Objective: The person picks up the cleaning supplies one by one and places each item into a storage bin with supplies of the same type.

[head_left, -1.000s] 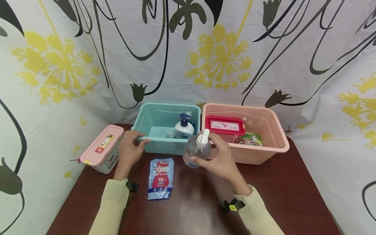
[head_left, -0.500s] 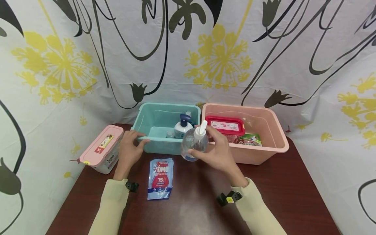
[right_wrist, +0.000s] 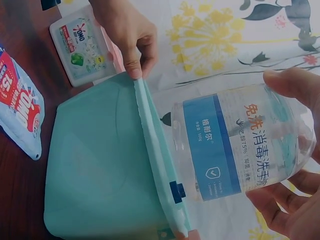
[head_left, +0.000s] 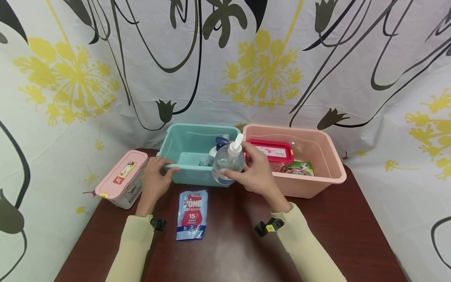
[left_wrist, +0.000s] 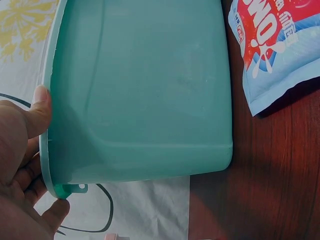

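A clear pump bottle of hand sanitizer (head_left: 225, 166) with a white pump top hangs at the front rim of the teal bin (head_left: 192, 176). My right hand (head_left: 258, 172) grips it from the side, thumb and fingers around its body. In the right wrist view the bottle (right_wrist: 220, 145) shows a blue and clear label, its base just past the bin's rim. At the bin's front left corner, my left hand (head_left: 156, 178) holds the rim; the left wrist view shows the thumb (left_wrist: 41, 107) over that edge. Inside the bin are a white bottle with a blue pump (head_left: 221, 141), partly hidden, and a small clear-capped item (head_left: 203, 161).
A blue OMO pouch (head_left: 192, 215) lies on the dark table before the bin. Left stands a pink-lidded box (head_left: 123, 172). The peach bin (head_left: 299, 186) on the right holds a red-lidded container (head_left: 273, 150) and a green packet (head_left: 299, 167). Patterned cloth hangs behind.
My right hand has carried the sanitizer bottle up and to the left, from before the bins to the teal bin's front rim. The left hand has stayed on the rim.
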The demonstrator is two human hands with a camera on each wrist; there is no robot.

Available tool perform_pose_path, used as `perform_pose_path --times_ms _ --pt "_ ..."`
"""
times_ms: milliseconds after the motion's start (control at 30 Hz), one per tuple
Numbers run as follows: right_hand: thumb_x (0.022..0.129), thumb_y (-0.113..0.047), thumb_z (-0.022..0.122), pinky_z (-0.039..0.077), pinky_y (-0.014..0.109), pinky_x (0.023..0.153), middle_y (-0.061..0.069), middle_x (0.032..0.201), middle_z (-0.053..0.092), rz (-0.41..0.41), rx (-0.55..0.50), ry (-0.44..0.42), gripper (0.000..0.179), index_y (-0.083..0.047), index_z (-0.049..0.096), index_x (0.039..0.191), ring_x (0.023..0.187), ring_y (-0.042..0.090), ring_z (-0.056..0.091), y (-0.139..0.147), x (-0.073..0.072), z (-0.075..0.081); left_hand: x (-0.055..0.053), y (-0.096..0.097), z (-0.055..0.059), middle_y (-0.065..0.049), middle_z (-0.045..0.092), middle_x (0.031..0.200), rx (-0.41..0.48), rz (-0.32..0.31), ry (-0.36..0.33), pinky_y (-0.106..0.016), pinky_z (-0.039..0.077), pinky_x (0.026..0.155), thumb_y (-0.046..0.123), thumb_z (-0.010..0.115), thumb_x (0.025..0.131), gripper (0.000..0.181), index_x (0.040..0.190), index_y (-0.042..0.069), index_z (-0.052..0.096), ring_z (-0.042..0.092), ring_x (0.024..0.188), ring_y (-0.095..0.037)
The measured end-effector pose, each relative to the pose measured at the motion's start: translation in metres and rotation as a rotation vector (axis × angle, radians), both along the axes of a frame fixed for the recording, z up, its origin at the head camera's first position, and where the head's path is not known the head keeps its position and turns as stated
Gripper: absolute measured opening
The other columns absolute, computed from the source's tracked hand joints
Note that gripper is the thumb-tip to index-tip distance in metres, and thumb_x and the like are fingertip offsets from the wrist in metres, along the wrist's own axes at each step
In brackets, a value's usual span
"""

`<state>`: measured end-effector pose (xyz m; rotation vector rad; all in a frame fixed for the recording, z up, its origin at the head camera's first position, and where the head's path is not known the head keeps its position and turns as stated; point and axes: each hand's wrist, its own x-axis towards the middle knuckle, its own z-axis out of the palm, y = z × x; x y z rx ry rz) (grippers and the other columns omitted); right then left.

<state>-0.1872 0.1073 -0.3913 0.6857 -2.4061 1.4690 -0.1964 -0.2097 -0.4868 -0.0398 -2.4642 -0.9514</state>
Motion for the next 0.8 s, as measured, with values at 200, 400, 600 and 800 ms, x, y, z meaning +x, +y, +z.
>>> perform_pose_path --times_ms 200,400,600,800 --pt "0.075 -0.035 0.091 0.06 0.041 0.084 -0.007 0.127 0.065 -0.003 0.007 -0.017 0.075 -0.027 0.056 0.14 0.11 0.015 0.061 -0.005 -0.008 0.002 0.0 0.0 0.0 -0.01 0.072 0.117 0.002 -0.005 0.005 -0.059 0.048 0.101 0.03 0.082 0.088 0.029 0.109 0.012 0.073 0.055 0.108 -0.028" --pt "0.075 -0.036 0.092 0.059 0.043 0.084 -0.006 0.126 0.067 0.0 -0.003 0.014 0.071 -0.027 0.059 0.137 0.109 0.014 0.062 -0.012 -0.019 0.005 0.0 0.0 0.001 -0.01 0.071 0.116 0.004 -0.003 0.005 -0.059 0.048 0.101 0.031 0.082 0.088 0.03 0.109 0.012 0.073 0.055 0.108 -0.028" --pt "0.075 -0.038 0.091 0.058 0.042 0.083 -0.006 0.127 0.067 -0.008 0.002 0.022 0.072 -0.026 0.059 0.138 0.107 0.014 0.062 -0.018 -0.029 0.007 0.0 0.0 0.0 -0.009 0.072 0.116 0.007 0.0 0.001 -0.058 0.048 0.102 0.034 0.082 0.088 0.031 0.109 0.012 0.074 0.055 0.107 -0.027" --pt "0.075 -0.036 0.091 0.06 0.042 0.085 -0.003 0.128 0.066 0.0 0.0 0.015 0.072 -0.024 0.058 0.139 0.108 0.016 0.063 -0.025 -0.038 0.008 0.0 -0.001 -0.001 -0.01 0.072 0.116 0.008 -0.004 0.012 -0.058 0.048 0.1 0.032 0.082 0.087 0.03 0.108 0.012 0.074 0.055 0.107 -0.027"
